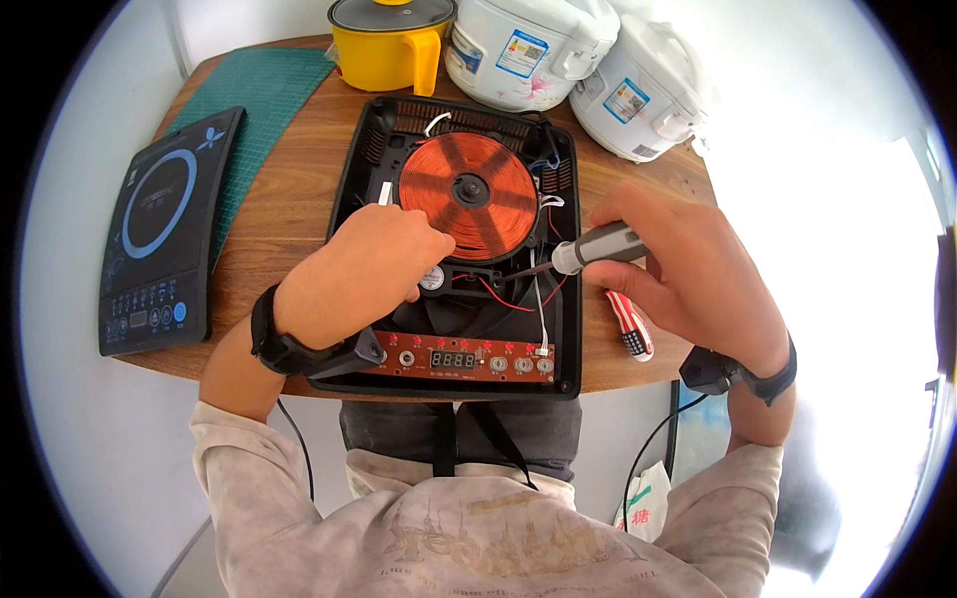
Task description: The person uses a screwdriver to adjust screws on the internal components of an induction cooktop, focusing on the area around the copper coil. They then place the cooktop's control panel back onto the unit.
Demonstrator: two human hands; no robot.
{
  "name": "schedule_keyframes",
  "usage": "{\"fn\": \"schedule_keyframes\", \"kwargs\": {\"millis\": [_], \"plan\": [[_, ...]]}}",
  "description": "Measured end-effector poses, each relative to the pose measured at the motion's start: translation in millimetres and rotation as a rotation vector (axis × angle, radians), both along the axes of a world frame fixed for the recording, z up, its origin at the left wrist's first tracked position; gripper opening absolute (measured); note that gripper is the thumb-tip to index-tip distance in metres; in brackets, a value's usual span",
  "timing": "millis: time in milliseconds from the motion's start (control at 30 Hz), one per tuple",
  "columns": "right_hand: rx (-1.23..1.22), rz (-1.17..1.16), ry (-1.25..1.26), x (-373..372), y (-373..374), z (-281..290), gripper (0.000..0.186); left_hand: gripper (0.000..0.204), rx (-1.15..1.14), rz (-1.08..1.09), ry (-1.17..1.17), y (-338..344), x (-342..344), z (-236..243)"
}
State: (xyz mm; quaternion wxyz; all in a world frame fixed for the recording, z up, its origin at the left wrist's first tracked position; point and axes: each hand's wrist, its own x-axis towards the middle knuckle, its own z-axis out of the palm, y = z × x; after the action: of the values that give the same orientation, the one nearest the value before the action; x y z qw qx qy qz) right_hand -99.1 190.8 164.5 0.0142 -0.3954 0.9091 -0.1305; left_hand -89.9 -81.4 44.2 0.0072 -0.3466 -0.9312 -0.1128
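An opened induction cooker base [570, 339], a black shell, lies on the table in front of me. Inside it sits a round copper coil [503, 199], with a dark fan [439, 317] partly visible below and a red-brown control board [454, 361] along the near edge. My right hand [688, 264] grips a grey-handled screwdriver [590, 249] from the right. Its shaft slants left, the tip at the black frame just below the coil, beside thin red wires. Curled at the coil's lower left edge is my left hand [364, 261]; its fingertips are partly hidden, so what they hold cannot be made out.
A black glass cooktop panel [158, 224] rests at the left, partly over a green cutting mat [261, 85]. A yellow pot [384, 55] and two white rice cookers [518, 50] stand at the back. Right of the base lies a red-and-white striped item [628, 324].
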Motion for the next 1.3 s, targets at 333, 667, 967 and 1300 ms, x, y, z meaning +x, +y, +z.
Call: {"fn": "schedule_keyframes", "kwargs": {"millis": [333, 667, 967, 1300], "plan": [[0.069, -0.041, 0.071, -0.1, 2.6, -5.8, 0.038, 0.038, -0.009, 0.009, -0.009, 0.4, -0.7, 0.3], [-0.107, 0.128, -0.165, -2.6, -1.4, -3.2, 0.028, 0.037, 0.007, -0.014, 0.035, -1.5, -0.5, -3.7], [-0.001, 0.019, -0.093, 0.3, -6.3, 1.7, 0.03, 0.036, -0.013, 0.011, -0.014, 0.7, -0.4, 1.0], [-0.138, -0.277, -0.035, 29.0, 38.4, -23.3, 0.032, 0.035, -0.002, 0.016, -0.032, 0.8, -0.4, 0.4]]}}
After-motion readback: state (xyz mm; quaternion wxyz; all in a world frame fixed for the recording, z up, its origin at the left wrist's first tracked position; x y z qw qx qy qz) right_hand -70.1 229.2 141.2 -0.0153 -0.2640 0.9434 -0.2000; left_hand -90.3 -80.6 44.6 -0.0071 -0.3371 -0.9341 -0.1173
